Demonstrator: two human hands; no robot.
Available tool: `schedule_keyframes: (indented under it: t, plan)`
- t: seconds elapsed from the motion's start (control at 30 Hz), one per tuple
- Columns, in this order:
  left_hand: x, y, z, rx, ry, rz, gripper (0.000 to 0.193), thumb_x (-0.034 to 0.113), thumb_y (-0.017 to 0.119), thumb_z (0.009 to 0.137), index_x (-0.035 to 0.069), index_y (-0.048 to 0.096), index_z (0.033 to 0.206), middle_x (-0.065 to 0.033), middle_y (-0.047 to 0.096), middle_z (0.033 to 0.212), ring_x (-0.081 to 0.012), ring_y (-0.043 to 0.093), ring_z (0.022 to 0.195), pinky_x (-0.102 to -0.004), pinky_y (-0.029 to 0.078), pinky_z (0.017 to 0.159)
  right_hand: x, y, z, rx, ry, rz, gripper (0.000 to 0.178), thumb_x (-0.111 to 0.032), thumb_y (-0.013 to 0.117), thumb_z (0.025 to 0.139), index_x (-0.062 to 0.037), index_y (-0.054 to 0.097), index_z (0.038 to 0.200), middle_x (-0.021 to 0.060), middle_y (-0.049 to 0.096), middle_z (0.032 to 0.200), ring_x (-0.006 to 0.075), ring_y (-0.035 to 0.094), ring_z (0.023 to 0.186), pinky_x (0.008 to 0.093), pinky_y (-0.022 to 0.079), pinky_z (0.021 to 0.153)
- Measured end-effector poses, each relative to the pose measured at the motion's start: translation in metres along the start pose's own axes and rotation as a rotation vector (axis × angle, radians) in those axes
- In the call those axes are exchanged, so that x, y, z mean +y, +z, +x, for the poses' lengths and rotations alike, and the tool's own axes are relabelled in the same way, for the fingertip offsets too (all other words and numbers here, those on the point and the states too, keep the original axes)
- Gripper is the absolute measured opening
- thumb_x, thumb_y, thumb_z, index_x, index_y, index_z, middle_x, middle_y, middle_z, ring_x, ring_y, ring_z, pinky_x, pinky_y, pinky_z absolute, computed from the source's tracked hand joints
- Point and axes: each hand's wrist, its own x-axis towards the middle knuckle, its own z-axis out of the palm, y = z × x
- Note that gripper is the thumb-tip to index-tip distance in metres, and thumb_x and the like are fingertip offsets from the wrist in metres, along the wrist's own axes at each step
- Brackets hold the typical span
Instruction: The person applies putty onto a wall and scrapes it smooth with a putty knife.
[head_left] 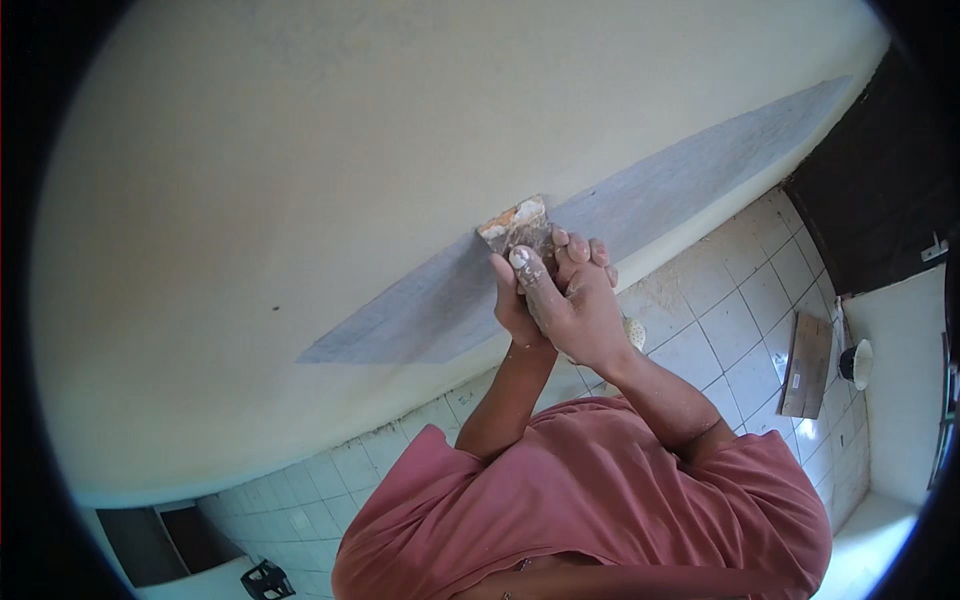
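Filling the upper left and middle, wall: cream-coloured, bending toward the rim, with a small dark spot left of centre.
Tiled floor: pale squares with dark joints, running from lower left up to the right.
Shirt: dusty red, across the lower middle.
Grey band: slanting over the wall from left of centre to the upper right.
Dark panel: along the right edge.
Right hand: centre of the frame, closed on the scraper, thumb laid along its face; skin smeared with pale paste.
Left hand: just beside and partly behind the right, gripping the same tool; its fingers are mostly hidden.
Brown board: on the floor at right.
Scraper: just above centre, over the grey band, flat, crusted white and orange-brown; its lower part is covered.
Bucket: far right, pale and dark, beside the board.
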Motion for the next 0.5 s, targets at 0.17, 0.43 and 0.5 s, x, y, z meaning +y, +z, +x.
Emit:
schedule_keyframes:
  t: [0.17, 0.43, 0.5]
  plan:
    - [0.009, 0.006, 0.002, 0.017, 0.012, -0.027, 0.064, 0.065, 0.031, 0.082, 0.009, 0.048, 0.107, -0.004, 0.05, 0.097, -0.0251, 0.041, 0.097, -0.0468, 0.036, 0.079, -0.008, 0.01, -0.001, 0.062, -0.028, -0.225, 0.031, -0.024, 0.053, 0.085, 0.0029, 0.055, 0.1, 0.0146, 0.057, 0.082, 0.0253, 0.051, 0.085, 0.0349, 0.04, 0.075]
    - [-0.008, -0.003, -0.001, 0.144, -0.039, 0.04, 0.061, 0.061, 0.034, 0.084, 0.006, 0.049, 0.105, -0.0079, 0.051, 0.098, -0.0271, 0.042, 0.099, -0.046, 0.039, 0.078, 0.023, 0.001, -0.014, -0.043, 0.351, 0.002, 0.047, -0.038, 0.045, 0.085, 0.0022, 0.052, 0.108, 0.0217, 0.054, 0.099, 0.0377, 0.046, 0.095, 0.046, 0.037, 0.082]
    - [-0.017, -0.002, -0.003, 0.25, -0.078, 0.074, 0.059, 0.059, 0.036, 0.085, 0.005, 0.048, 0.106, -0.0099, 0.051, 0.099, -0.0284, 0.042, 0.1, -0.0456, 0.04, 0.079, 0.019, -0.004, -0.006, 0.03, 0.245, -0.072, 0.047, -0.039, 0.045, 0.085, 0.0021, 0.052, 0.107, 0.0213, 0.054, 0.099, 0.0379, 0.046, 0.095, 0.0457, 0.037, 0.082]
